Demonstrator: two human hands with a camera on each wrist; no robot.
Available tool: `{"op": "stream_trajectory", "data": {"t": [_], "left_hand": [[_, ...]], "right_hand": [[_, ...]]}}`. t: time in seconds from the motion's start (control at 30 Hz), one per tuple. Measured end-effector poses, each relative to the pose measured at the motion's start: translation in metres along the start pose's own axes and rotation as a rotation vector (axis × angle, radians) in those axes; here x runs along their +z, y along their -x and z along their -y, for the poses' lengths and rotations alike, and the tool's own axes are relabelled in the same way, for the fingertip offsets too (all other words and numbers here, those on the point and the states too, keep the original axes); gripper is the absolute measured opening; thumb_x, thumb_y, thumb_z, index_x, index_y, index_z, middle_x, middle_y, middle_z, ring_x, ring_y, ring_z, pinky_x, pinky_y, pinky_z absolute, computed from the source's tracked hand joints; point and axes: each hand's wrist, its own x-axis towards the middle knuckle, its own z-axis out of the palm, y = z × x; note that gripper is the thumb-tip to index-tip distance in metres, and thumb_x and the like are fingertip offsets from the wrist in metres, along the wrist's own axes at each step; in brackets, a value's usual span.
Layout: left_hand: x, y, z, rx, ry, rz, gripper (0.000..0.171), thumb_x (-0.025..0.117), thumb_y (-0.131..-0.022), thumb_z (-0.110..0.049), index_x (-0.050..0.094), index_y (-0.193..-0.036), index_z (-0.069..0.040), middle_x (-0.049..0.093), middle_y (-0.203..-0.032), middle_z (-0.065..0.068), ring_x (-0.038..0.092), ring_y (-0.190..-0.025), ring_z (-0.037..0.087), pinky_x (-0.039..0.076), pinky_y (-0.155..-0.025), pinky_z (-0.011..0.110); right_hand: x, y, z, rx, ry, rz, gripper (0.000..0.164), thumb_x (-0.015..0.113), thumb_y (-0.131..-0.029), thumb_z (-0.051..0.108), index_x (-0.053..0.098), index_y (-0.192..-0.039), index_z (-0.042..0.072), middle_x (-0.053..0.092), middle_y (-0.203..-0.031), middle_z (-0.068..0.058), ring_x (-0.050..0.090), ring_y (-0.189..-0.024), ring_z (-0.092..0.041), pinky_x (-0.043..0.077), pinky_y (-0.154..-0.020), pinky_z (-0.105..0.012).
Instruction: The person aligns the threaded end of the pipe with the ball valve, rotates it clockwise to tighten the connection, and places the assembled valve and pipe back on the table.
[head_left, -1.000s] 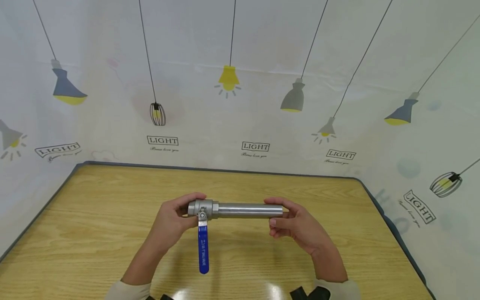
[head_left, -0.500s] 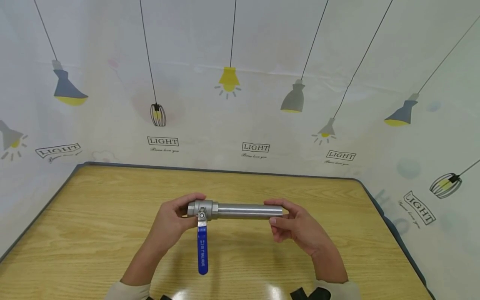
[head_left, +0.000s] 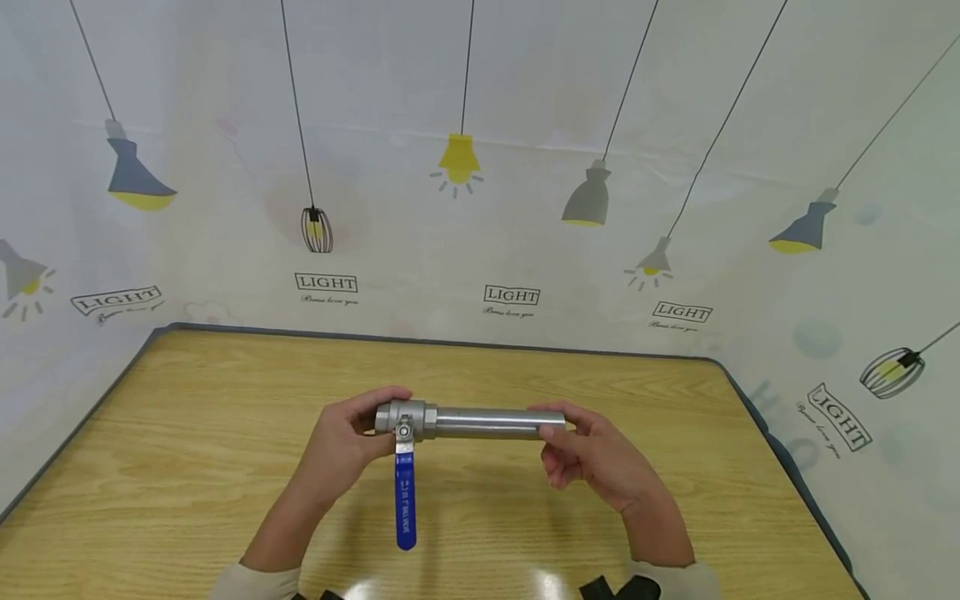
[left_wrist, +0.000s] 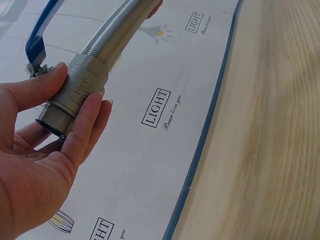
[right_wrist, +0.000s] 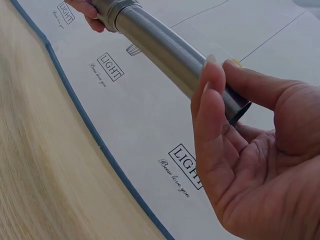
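Note:
A steel ball valve point(head_left: 412, 410) with a blue lever handle point(head_left: 406, 504) is held up above the table, its lever pointing toward the person. My left hand point(head_left: 341, 442) grips the valve body at its left end, thumb near the lever's pivot; the left wrist view shows raised lettering on the ball valve point(left_wrist: 80, 87). From the valve's other side a straight steel pipe point(head_left: 487, 421) runs level to the right. The pipe's free end sits between thumb and fingers of my right hand point(head_left: 596, 454). In the right wrist view the pipe point(right_wrist: 165, 52) has an open end.
Below the hands lies a wood-grain table point(head_left: 225, 392) with a dark blue edge strip point(head_left: 450, 342). A white sheet point(head_left: 390, 225) printed with lamps and the word LIGHT rises behind and along both sides.
My right thumb has shifted up across the pipe's end, and the right fingers have rolled back behind it. The left hand and the valve stay almost still.

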Motion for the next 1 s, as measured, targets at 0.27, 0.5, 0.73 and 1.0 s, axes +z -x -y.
{"op": "stream_trajectory", "data": {"t": [0.27,0.5,0.73,1.0], "left_hand": [[0.0009,0.0005,0.0010,0.016,0.015,0.005,0.045,0.070,-0.079,0.009,0.064,-0.122,-0.002,0.058,-0.119,0.023,0.061,-0.096,0.023,0.056,-0.074,0.027],[0.0013,0.0002,0.0018,0.007,0.036,0.013,0.046,0.070,-0.079,0.009,0.064,-0.123,-0.002,0.057,-0.120,0.023,0.061,-0.096,0.023,0.056,-0.075,0.027],[0.0003,-0.0018,0.0053,-0.013,0.019,0.016,0.047,0.068,-0.079,0.010,0.064,-0.123,-0.004,0.056,-0.122,0.022,0.060,-0.098,0.024,0.056,-0.075,0.027],[0.0009,-0.0019,0.0040,0.000,0.007,0.005,0.045,0.071,-0.080,0.007,0.064,-0.122,-0.003,0.058,-0.120,0.020,0.060,-0.097,0.022,0.056,-0.073,0.027]], "right_hand": [[-0.0008,0.0002,-0.0013,0.002,0.024,-0.016,0.032,0.059,-0.098,0.022,0.056,-0.127,0.008,0.066,-0.076,0.001,0.063,-0.064,-0.010,0.054,-0.060,-0.024],[-0.0001,0.0010,-0.0004,-0.001,0.035,-0.020,0.029,0.059,-0.098,0.022,0.056,-0.124,0.007,0.066,-0.081,0.001,0.064,-0.072,-0.010,0.054,-0.064,-0.024],[0.0023,0.0000,0.0029,0.022,0.043,-0.052,0.043,0.063,-0.096,0.021,0.052,-0.133,0.003,0.065,-0.085,-0.002,0.064,-0.076,-0.013,0.055,-0.066,-0.026],[0.0018,0.0010,0.0029,-0.006,0.029,-0.041,0.051,0.066,-0.092,0.010,0.046,-0.139,0.004,0.066,-0.089,-0.002,0.066,-0.079,-0.015,0.055,-0.067,-0.027]]}}
